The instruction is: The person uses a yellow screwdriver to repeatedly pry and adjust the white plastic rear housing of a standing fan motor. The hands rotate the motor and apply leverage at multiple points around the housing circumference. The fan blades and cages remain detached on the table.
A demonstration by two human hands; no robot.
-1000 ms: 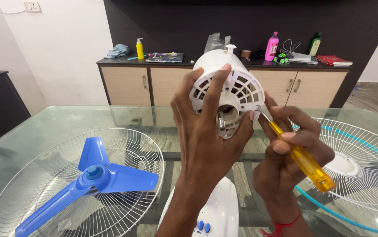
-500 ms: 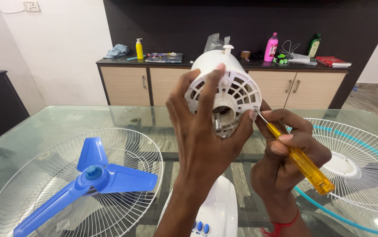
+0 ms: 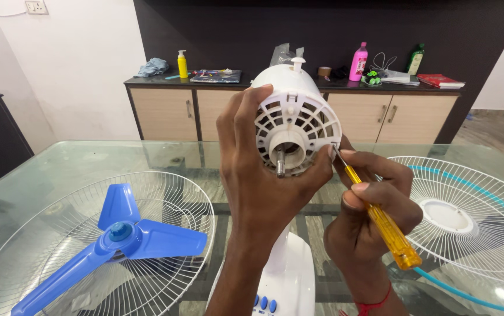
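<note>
White fan motor housing gripped by left hand; yellow screwdriver clasped in right hand; pink bottle set on sideboard behind glass table

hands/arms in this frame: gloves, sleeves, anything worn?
Both hands are bare: no gloves, no rings or watch in view. The left hand and its forearm show no sleeve up to the frame's lower edge. The right hand has a thin red thread band around the wrist; no sleeve is visible there either.

The clear glass surface bears a white wire fan guard holding a blue three-bladed plastic propeller, and another teal-rimmed white wire guard.
</note>
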